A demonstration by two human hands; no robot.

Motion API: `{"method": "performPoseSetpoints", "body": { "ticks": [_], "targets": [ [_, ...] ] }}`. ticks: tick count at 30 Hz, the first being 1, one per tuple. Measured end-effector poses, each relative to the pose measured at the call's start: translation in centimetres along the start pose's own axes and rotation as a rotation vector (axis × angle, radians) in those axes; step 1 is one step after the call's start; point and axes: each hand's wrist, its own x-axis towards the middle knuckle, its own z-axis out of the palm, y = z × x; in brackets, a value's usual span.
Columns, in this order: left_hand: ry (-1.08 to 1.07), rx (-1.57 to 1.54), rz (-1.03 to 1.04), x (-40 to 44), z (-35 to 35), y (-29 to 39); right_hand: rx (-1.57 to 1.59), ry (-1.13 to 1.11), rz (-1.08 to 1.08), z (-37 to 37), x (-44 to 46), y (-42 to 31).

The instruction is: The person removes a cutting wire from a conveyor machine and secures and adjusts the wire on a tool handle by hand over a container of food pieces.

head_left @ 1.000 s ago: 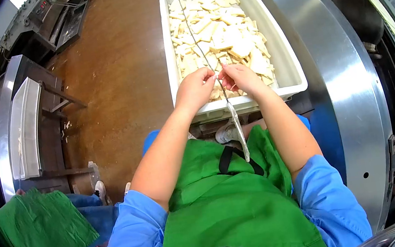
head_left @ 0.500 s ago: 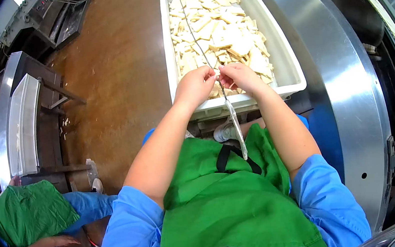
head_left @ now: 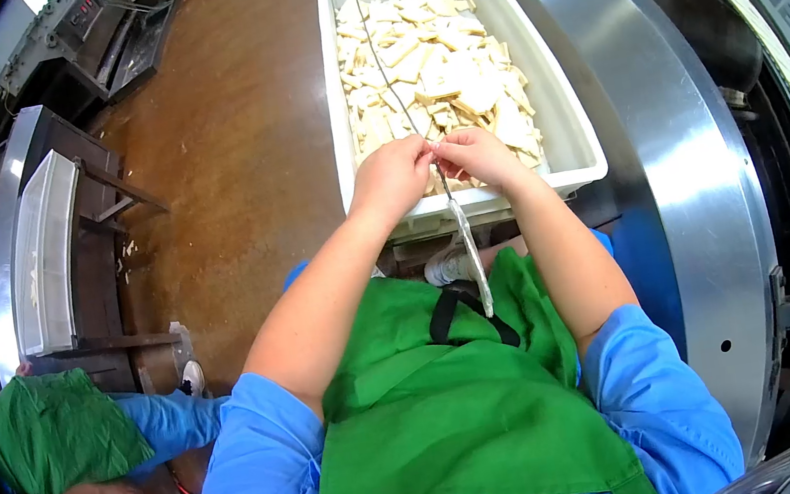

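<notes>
- Brown floor (head_left: 223,170) spreads left of the white tub (head_left: 556,113) in the head view; a metal counter (head_left: 673,137) curves along the tub's right side.
- Pale flat pieces (head_left: 451,67) lie in a loose heap inside the tub.
- A thin dark stick (head_left: 471,254) runs lengthwise over the tub, its wrapped end reaching past the near rim.
- The left hand (head_left: 394,182) is over the tub's near end, fingertips pressed together at the stick; I cannot tell whether they grip it or some scrap.
- The right hand (head_left: 479,158) meets it there, thumb and finger also pinched; what lies between them is hidden.
- Handling at the stick looks under way, not finished: both hands are busy over the tub's near end, and no piece is clearly lifted out.
</notes>
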Motion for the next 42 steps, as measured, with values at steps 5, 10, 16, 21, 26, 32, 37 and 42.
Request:
{"method": "performPoseSetpoints", "body": {
  "ticks": [5, 10, 16, 21, 26, 32, 37, 42],
  "targets": [
    [0.016, 0.011, 0.041, -0.1, 0.2, -0.2, 0.067, 0.014, 0.035, 0.2, -0.3, -0.3],
    [-0.009, 0.057, 0.024, 0.0, 0.1, -0.1, 0.043, -0.007, 0.025, -0.2, 0.1, 0.2],
    [0.001, 0.083, 0.044, 0.0, 0.4, -0.3, -0.011, 0.013, 0.02, 0.0, 0.0, 0.5],
    [0.013, 0.058, 0.027, 0.0, 0.4, -0.1, -0.016, 0.016, -0.034, 0.0, -0.2, 0.5],
    [0.037, 0.057, 0.06, -0.2, 0.1, 0.3, 0.066, -0.03, 0.013, 0.1, -0.8, -0.5],
    [0.038, 0.034, 0.098, -0.3, 0.2, 0.0, 0.09, -0.036, 0.002, 0.0, -0.2, 0.4],
    [0.005, 0.042, 0.074, -0.2, 0.2, -0.3, 0.137, -0.031, 0.01, 0.1, -0.4, 0.2],
    [-0.026, 0.057, 0.047, -0.3, 0.0, 0.1, 0.126, -0.099, 0.036, -0.3, -0.3, 0.2]
  ]
}}
